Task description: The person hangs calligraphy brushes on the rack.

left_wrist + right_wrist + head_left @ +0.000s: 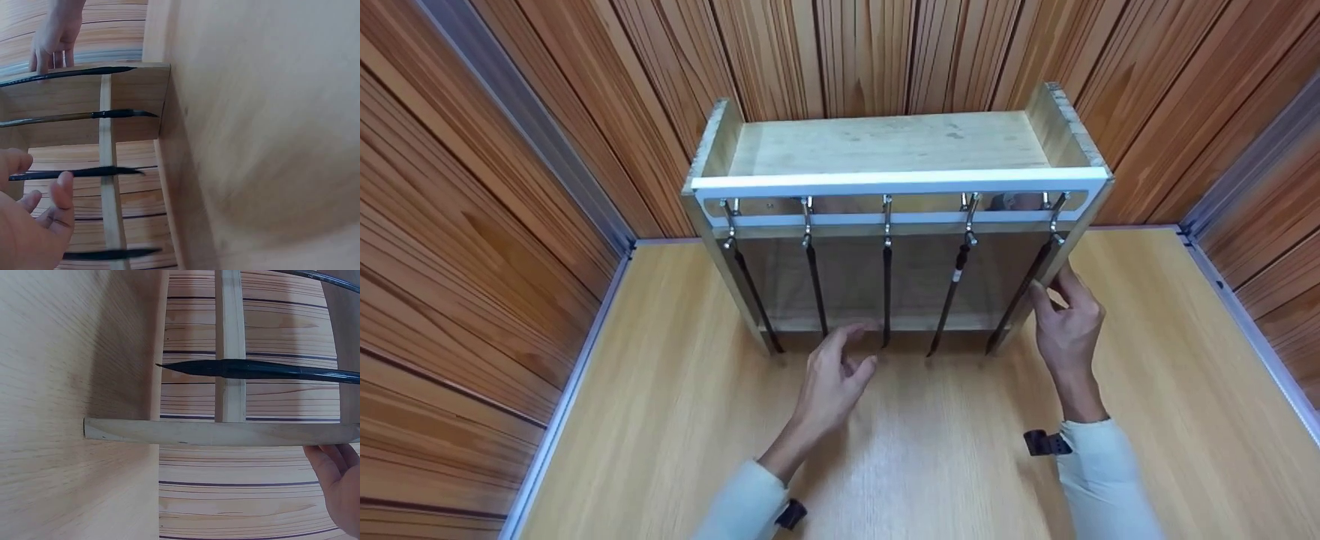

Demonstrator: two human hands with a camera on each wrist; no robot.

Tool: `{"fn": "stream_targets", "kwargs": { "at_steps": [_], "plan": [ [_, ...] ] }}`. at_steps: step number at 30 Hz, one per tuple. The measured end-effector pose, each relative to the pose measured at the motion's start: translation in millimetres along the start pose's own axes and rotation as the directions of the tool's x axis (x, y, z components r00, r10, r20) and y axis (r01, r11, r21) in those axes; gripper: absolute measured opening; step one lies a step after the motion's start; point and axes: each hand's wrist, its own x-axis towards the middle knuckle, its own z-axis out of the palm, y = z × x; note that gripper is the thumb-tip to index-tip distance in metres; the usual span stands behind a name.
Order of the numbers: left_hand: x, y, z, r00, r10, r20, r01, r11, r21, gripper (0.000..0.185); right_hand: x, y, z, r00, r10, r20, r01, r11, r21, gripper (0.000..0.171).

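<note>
A wooden brush rack (885, 142) stands upright, and several dark ink brushes (949, 300) hang from metal hooks along its white front rail (900, 182). My left hand (829, 379) is in front of the rack beside the middle brush (90, 172). Its fingers are loosely bent, with fingertips right at the brush handle in the left wrist view. At the rack's right side panel (225, 433), my right hand (1069, 319) holds the edge with thumb and fingers. The rightmost brush (247, 369) hangs just inside that panel.
The rack stands on a light wood tabletop (675, 420) close to a wood-plank back wall (862, 60). Plank side walls (457, 262) rise at left and right, with metal strips along their seams. A dark band (1046, 442) is on the right wrist.
</note>
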Motion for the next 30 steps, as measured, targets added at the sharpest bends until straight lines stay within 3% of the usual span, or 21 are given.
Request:
{"fn": "stream_targets", "kwargs": {
  "at_steps": [4,8,15,21,30],
  "plan": [
    [-12.2,-2.4,-13.9,0.998,0.018,0.057,-0.026,0.99,0.14,0.041,-0.5,-18.9,-1.9,1.0,0.007,0.012,-0.007,1.0,0.003,0.047],
    [-25.0,-5.4,-28.9,0.996,0.045,0.077,-0.064,0.962,0.267,0.037,-2.3,-26.6,-7.1,0.999,0.009,0.036,-0.009,1.0,-0.006,0.046],
    [-36.7,-2.9,-52.9,0.986,0.165,0.014,-0.155,0.892,0.425,0.034,-10.7,4.3,-20.3,0.997,-0.031,0.064,0.037,0.994,-0.1,0.041],
    [-41.3,2.6,-66.8,0.992,0.117,0.053,-0.128,0.874,0.469,0.036,-28.0,3.4,-40.3,0.99,-0.042,0.134,0.063,0.986,-0.153,0.035],
    [-43.9,0.2,-94.7,0.993,0.119,0.01,-0.098,0.766,0.635,0.042,-49.1,-11.8,-62.9,0.951,-0.096,0.293,0.191,0.929,-0.316,0.044]
  ]
}}
